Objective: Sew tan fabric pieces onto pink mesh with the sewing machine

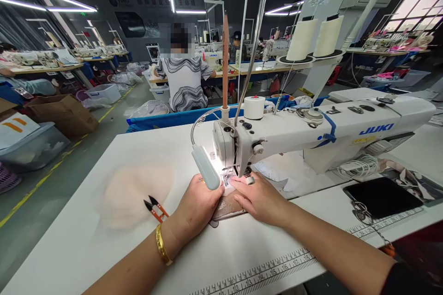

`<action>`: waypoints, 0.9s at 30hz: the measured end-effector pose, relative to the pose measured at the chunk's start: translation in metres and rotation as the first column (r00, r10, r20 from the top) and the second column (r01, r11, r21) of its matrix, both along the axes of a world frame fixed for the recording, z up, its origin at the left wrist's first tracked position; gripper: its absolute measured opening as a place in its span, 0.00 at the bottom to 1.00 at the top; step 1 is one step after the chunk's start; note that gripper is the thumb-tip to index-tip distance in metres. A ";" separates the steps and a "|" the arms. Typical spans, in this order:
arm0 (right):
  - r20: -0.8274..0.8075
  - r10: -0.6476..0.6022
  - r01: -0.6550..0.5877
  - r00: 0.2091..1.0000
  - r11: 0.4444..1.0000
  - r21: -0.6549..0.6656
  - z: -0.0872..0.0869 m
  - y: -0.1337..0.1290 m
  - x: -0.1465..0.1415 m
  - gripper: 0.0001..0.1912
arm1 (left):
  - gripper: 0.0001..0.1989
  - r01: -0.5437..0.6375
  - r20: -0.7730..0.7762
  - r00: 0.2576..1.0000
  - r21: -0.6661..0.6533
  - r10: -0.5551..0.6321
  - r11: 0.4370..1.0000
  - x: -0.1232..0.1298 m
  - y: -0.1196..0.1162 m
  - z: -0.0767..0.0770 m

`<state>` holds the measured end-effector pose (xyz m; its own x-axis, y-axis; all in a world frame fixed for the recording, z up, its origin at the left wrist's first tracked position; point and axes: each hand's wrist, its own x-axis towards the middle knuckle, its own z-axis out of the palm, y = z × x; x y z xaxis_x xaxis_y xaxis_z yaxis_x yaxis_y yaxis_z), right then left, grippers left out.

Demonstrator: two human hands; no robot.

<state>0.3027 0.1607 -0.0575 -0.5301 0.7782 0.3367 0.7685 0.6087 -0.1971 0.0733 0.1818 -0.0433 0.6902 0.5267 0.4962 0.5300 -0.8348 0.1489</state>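
My left hand (197,203) is beside the needle of a white sewing machine (277,124). Its fingers are curled together at the edge of a small pale piece of fabric (227,189) under the presser foot, and the lamp head partly hides the fingertips. From the other side my right hand (263,198) rests with fingers stretched out, their tips at the fabric close to the foot. Below the needle a shiny brownish patch (228,203) shows between the hands. Orange-handled thread snips (155,209) lie by my left wrist, partly over sheer beige fabric (133,193).
A grey lamp (205,167) on a bent neck hangs over the needle. At right lie a black phone-like slab (382,197), coiled white cable (358,166) and keys (362,212). A ruler strip (263,272) runs along the front edge. Ahead sits a person (187,80).
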 end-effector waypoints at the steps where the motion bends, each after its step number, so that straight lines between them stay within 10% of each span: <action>1: -0.001 0.005 -0.005 1.000 1.000 -0.003 0.000 0.000 0.000 0.17 | 0.12 0.001 -0.014 1.000 -0.011 -0.001 1.000 -0.001 0.001 -0.001; 11: -0.103 0.057 -0.054 0.993 0.998 0.032 -0.003 0.002 0.005 0.17 | 0.12 -0.256 -0.205 0.948 -0.036 0.243 0.966 -0.003 -0.009 0.015; 21: -0.109 0.282 -0.286 0.953 0.958 -0.029 0.006 -0.004 0.003 0.15 | 0.12 -0.044 -0.135 0.991 -0.330 -0.001 0.943 -0.007 -0.026 0.030; 27: -0.054 0.273 -0.272 0.961 0.962 0.024 0.002 -0.004 0.008 0.12 | 0.13 -0.039 -0.149 0.989 -0.235 0.004 0.971 -0.005 -0.022 0.017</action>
